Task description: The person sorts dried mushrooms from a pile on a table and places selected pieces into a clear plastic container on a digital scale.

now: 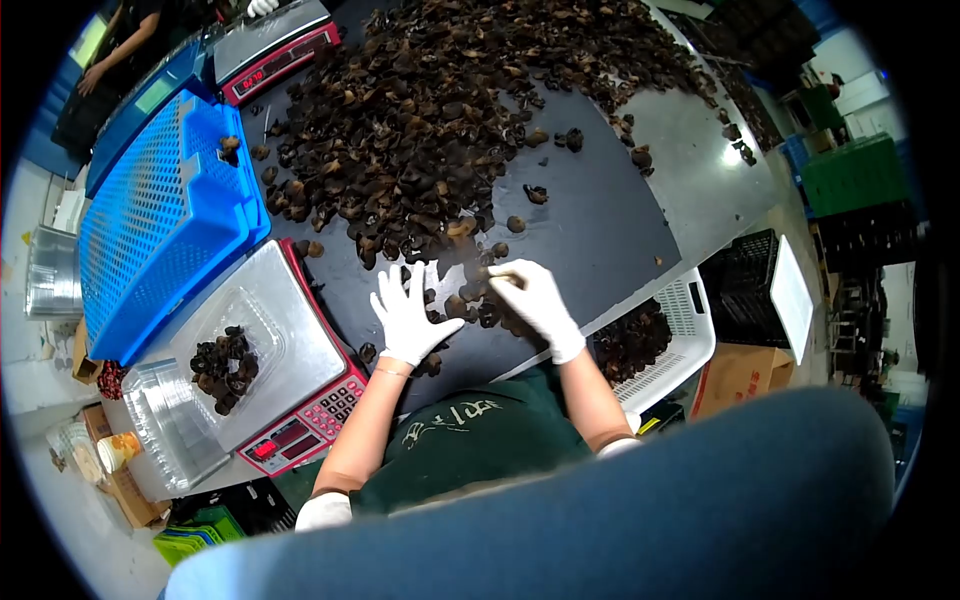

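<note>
A large heap of dark brown wood ear mushrooms spreads over the dark table mat. My left hand, in a white glove, lies with its fingers spread at the heap's near edge, among a few loose pieces. My right hand, also gloved, has thumb and forefinger pinched on a dark, slightly blurred mushroom piece. More loose mushrooms lie between the two hands. Left of my left hand, a clear plastic tray holding a small pile of mushrooms rests on a red-edged scale.
Blue perforated baskets stand at the left, near clear plastic containers. A second scale is farther back. Beside the table's right edge is a white basket with mushrooms inside. Another person's arm shows at top left.
</note>
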Demonstrator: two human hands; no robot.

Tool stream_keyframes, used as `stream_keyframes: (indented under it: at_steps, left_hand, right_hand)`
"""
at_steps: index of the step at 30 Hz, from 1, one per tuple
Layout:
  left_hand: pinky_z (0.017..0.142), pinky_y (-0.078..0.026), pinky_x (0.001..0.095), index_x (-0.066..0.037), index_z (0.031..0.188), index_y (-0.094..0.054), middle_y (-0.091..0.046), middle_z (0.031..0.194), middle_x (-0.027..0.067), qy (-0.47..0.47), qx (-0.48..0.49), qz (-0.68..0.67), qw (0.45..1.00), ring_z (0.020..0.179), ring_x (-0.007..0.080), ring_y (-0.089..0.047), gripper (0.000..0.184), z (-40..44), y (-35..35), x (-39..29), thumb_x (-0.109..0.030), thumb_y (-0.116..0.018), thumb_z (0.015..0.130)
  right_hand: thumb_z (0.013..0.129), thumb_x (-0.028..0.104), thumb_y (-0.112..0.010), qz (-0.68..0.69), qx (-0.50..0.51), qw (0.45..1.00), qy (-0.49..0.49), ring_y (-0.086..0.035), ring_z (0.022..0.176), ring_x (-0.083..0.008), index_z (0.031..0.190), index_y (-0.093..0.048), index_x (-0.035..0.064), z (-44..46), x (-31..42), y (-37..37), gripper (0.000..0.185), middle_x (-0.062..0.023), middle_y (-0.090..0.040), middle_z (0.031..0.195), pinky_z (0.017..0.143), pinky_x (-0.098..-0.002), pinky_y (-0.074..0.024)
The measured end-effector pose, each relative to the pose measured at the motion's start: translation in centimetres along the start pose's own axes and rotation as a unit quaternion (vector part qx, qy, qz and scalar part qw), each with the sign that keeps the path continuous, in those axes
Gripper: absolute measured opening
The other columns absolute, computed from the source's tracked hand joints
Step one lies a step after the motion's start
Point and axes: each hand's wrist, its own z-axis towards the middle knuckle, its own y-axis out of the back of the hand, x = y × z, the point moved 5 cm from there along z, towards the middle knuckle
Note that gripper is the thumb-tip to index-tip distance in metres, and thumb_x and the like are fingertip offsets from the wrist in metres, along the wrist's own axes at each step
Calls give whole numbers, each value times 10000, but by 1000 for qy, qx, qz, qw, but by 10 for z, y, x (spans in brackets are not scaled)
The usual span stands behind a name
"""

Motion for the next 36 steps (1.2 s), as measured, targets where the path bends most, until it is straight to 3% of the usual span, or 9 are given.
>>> stream_keyframes:
  at_steps: [6,10,12,16,20,22,31,34,36]
  left_hand:
    - [935,-418,480,-127,1229,-592,-516,1151,162,-193,-70,-41,978,1095,350,-495,709,-4,2,-29,-288,-838,584]
    - [905,-441,428,-162,1186,-624,-541,1150,123,-161,-36,-49,985,1108,332,-497,525,-4,-9,-20,-231,-782,690]
    - [848,-490,397,-165,1160,-624,-551,1111,106,-172,-57,-52,982,1039,314,-523,470,-4,-5,-24,-200,-764,713]
    - [818,-516,391,-162,1127,-626,-574,1063,82,-129,-37,-115,984,984,302,-570,384,1,-10,-15,-163,-724,756]
    - [868,-500,365,-80,1030,-649,-633,985,114,-101,-68,-267,956,957,295,-614,263,14,6,-5,-96,-701,773]
    - [859,-503,326,-39,1034,-637,-654,978,84,-28,-76,-404,911,923,224,-640,246,15,10,7,-80,-716,805]
    - [647,-459,259,-36,1193,-550,-606,1043,107,281,182,-897,288,872,194,-573,318,-26,19,-11,-271,-585,982]
    - [627,-473,258,-109,1212,-555,-597,1079,84,220,236,-905,278,881,195,-571,296,-39,33,-18,-258,-610,961]
    - [620,-481,245,-129,1227,-549,-603,1066,68,214,171,-861,429,849,164,-580,335,-49,51,-13,-191,-656,916]
  right_hand:
    - [751,247,-715,-303,-78,940,133,-515,1029,-226,1049,-687,163,11,-13,-42,310,-35,-574,1012,936,-421,-333]
    - [790,207,-735,18,-96,992,84,-622,945,-252,1090,-679,61,6,-13,10,338,-103,-649,1014,840,-327,-485]
    - [850,279,-671,473,-1,878,-72,-595,1025,-253,1078,-680,-1,-13,-21,41,360,-80,-641,1117,945,-370,-448]
    - [844,650,-599,712,192,651,178,-525,927,-278,1143,-693,83,-49,-16,79,648,-110,-617,1079,869,-458,-417]
    - [728,546,-759,128,9,991,-35,-490,1253,-348,1298,-588,61,-50,-13,59,768,-177,-568,1295,1070,-516,-339]
    - [639,568,-791,-232,-23,967,100,-395,1329,-393,1374,-514,74,-57,-30,22,928,-207,-465,1411,1092,-532,-295]
    - [632,480,-814,-287,-17,946,149,-172,1418,-508,1468,-420,178,8,-7,-77,973,-225,-279,1532,1137,-641,-147]
    - [681,466,-783,-316,-15,937,149,-263,1383,-461,1397,-509,208,23,4,-81,809,-205,-326,1508,1097,-594,-243]
    - [743,343,-747,-306,-57,928,205,-393,1287,-388,1272,-605,202,19,2,-78,565,-193,-453,1413,1020,-527,-339]
